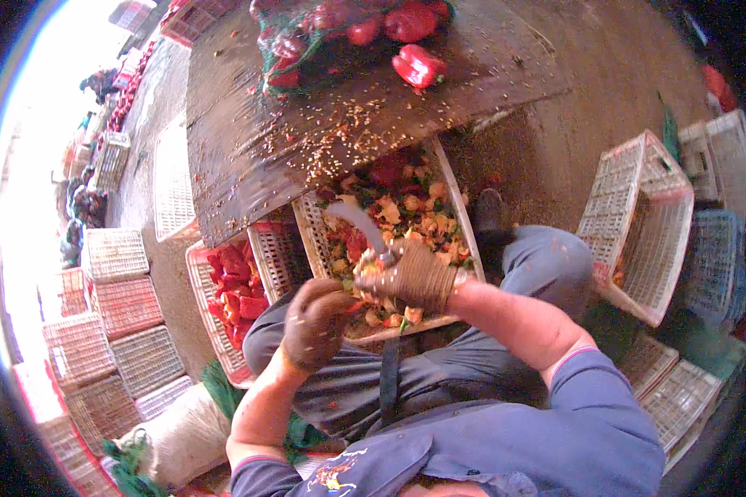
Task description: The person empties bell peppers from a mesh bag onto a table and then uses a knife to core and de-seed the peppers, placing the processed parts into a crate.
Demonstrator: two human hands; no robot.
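Both of my hands wear brown gloves and meet over a white plastic crate of pepper cores and scraps. My right hand is closed around a knife with a curved blade, which points up and left. A pale, seedy pepper core lies against that hand. Beside it, my left hand is bent inward with its fingers blurred; what it holds cannot be made out. On the board ahead lie scattered seeds, a whole red bell pepper and a green net bag of red peppers.
At my left knee stands a crate of cut red pepper pieces. Stacked crates and a pale sack are farther left. To the right, a tipped crate stands near more crates.
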